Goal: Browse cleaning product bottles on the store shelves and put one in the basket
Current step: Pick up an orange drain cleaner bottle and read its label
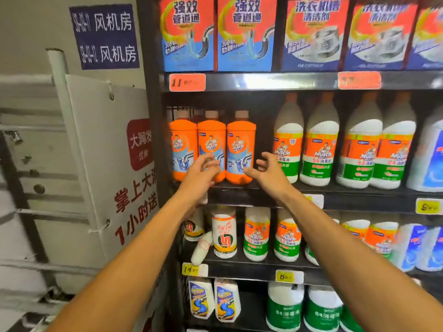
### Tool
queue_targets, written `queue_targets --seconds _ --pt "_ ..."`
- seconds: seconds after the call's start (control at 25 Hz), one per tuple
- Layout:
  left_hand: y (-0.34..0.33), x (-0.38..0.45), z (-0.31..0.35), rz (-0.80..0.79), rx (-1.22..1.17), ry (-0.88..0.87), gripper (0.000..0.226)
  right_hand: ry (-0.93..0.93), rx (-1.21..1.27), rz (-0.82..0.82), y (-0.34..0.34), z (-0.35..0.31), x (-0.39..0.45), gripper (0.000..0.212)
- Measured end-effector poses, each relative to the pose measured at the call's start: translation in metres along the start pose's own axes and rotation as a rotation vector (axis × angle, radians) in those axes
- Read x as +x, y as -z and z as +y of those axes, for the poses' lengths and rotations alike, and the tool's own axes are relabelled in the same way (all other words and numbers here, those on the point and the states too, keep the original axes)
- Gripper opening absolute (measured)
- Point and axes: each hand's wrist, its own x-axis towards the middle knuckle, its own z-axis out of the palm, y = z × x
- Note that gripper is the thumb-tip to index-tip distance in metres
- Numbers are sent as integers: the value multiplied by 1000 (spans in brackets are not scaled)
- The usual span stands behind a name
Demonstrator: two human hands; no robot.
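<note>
Both arms reach up and forward to the second shelf (311,185) of the dark metal rack. Left hand (200,172): fingers spread and loosely curved, in front of the lower label of the middle orange plastic drain-cleaner bottle (212,149); cannot tell whether the fingertips touch it. Right hand (268,172): fingers spread, thumb out, just to the right of the right-hand orange plastic drain-cleaner bottle (241,149), in the dark gap before the white disinfectant bottles with orange-and-green labels (287,142). Neither hand holds anything.

The right-hand orange bottle stands upright at the shelf's front edge, between the two hands. Judgement: the hands flank it, palms turned inward, to take it from both sides, suited to a tall, smooth bottle packed close to its neighbours.

A third orange bottle (182,147) stands left of the left hand. Above the hands: red-and-blue cartons (189,34) and an orange price tag (187,82). Below the forearms: smaller white bottles (257,233), one lying tipped over (202,248).

Basket: not in view. Step in hand, as judged: selection, pick not yet made.
</note>
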Motion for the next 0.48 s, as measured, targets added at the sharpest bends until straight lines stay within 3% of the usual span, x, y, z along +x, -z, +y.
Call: queue_targets --seconds 0.24,0.48 --pt "10 28 -13 4 6 -57 26 -7 -36 -22 -20 8 23 102" --pt "14 34 -9 -10 20 -88 32 44 -52 -14 -16 1 23 70"
